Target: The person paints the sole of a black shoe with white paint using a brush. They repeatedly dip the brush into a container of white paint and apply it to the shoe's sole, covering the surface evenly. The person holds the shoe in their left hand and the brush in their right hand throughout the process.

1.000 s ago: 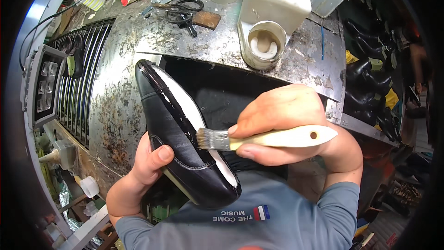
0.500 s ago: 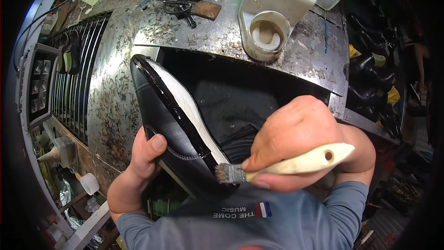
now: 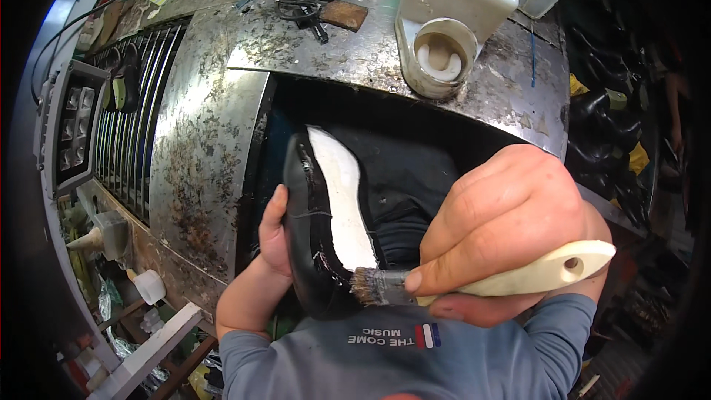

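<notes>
My left hand [image 3: 275, 235] grips a black leather shoe [image 3: 300, 255] from its left side, thumb up along the upper and the other fingers hidden beneath it. The shoe is tilted so that its white underside [image 3: 345, 196] shows, edged by a glossy dark band. In my right hand [image 3: 511, 211] is a flat paintbrush [image 3: 529, 270] with a cream handle, pinched close to its metal collar. Its bristles touch the rim of the shoe at the end closest to my body.
Beyond the shoe is a worn metal workbench [image 3: 200, 170] with an opening in its front. On it stand a white container with a round cup [image 3: 437, 59], black scissors [image 3: 307, 4] and a brown block [image 3: 344, 15]. A lamp [image 3: 74, 130] and a bar rack [image 3: 144, 122] are at left.
The shoe has turned and come closer to my body, showing more of its white underside. My left hand moved with it. The brush still meets the near end, slightly further right.
</notes>
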`<state>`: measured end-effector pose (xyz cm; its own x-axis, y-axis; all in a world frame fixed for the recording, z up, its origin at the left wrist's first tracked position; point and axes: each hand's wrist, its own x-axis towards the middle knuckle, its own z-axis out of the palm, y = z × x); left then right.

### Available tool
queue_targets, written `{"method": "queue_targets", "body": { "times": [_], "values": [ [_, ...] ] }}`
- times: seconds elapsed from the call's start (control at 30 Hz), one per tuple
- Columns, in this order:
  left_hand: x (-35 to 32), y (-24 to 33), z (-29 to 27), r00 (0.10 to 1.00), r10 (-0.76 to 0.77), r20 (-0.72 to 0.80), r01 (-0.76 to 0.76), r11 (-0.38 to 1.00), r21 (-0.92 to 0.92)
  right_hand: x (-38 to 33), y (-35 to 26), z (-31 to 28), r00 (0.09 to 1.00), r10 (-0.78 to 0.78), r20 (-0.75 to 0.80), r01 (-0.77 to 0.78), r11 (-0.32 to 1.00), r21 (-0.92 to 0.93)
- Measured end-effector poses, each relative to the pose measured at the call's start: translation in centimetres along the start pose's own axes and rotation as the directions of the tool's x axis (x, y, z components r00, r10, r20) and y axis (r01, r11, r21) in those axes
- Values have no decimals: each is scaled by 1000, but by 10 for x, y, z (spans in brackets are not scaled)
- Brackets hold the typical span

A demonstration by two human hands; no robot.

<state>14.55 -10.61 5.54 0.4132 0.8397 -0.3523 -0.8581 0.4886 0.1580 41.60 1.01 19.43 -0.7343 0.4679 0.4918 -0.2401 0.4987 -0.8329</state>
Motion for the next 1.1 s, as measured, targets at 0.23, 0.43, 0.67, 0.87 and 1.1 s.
{"method": "queue_targets", "body": {
  "times": [0.23, 0.43, 0.67, 0.87, 1.1],
  "values": [
    [14, -22, 32, 989, -138, -53, 136, 989, -52, 15, 7, 1, 998, -55, -27, 56, 997, 46],
    [30, -32, 55, 971, -229, -72, 230, 973, 5, 31, 29, 8, 980, -200, -19, 201, 974, 107],
    [30, -45, 46, 958, -284, -42, 283, 959, -27, 35, 46, 13, 994, -64, 91, 32, 951, 308],
    [23, -58, 29, 942, -334, -23, 331, 939, -89, 32, 46, 14, 969, 143, 199, -204, 921, 332],
    [11, -68, 1, 928, -373, 16, 370, 914, -164, 32, 50, 7, 953, 98, 285, -182, 941, 285]
  ]
}}
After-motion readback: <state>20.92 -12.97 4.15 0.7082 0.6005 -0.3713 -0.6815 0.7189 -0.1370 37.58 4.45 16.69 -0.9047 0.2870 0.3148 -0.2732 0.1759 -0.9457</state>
